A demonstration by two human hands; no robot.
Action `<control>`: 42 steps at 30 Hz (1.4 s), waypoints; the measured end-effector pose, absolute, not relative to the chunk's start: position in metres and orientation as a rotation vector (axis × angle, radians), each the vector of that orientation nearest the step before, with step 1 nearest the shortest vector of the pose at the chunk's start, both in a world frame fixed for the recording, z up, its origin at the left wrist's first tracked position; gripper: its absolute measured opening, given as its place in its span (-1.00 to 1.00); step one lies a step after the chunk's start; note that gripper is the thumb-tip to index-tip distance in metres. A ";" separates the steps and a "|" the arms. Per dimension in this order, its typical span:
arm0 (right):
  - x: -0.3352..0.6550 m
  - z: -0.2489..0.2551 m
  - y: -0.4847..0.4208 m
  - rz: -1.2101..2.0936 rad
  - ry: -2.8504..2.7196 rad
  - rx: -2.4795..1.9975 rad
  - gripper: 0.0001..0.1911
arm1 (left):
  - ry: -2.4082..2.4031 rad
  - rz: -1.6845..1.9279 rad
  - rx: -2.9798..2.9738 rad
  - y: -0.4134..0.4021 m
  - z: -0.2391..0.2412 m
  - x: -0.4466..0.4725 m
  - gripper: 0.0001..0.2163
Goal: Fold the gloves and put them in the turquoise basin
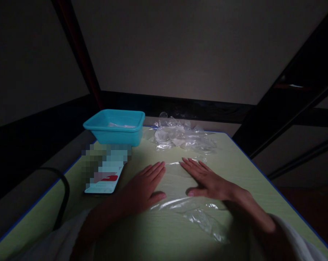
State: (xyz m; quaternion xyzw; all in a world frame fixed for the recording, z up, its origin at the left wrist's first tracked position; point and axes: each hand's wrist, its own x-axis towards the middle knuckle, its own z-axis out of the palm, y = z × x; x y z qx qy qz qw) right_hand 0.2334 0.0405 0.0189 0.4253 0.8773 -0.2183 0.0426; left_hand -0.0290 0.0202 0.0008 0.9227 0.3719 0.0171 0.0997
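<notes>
My left hand (143,186) lies flat, palm down, on a clear plastic bag (177,203) spread on the pale green table (250,170). My right hand (204,179) lies flat beside it, fingers stretched out, pressing the same bag. The bag's crumpled end (207,223) trails toward me under my right wrist. Both hands are open and hold nothing.
A turquoise plastic tub (115,127) stands at the table's far left, with something pale inside. A heap of clear plastic bags (182,137) lies at the far middle. A phone (104,181) with a lit screen rests left of my left hand. A dark cable (63,195) loops at the left edge.
</notes>
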 end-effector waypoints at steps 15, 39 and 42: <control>0.227 0.032 0.017 -0.854 2.848 0.980 0.09 | 0.611 0.287 2.788 0.004 0.017 -0.025 -0.49; 0.244 0.070 -0.008 -0.957 2.845 1.066 -0.87 | 0.585 0.424 2.878 0.012 0.016 -0.036 -0.68; 0.242 0.069 -0.020 -0.956 2.801 0.961 -0.91 | 0.610 0.507 2.882 0.011 0.015 -0.035 -0.72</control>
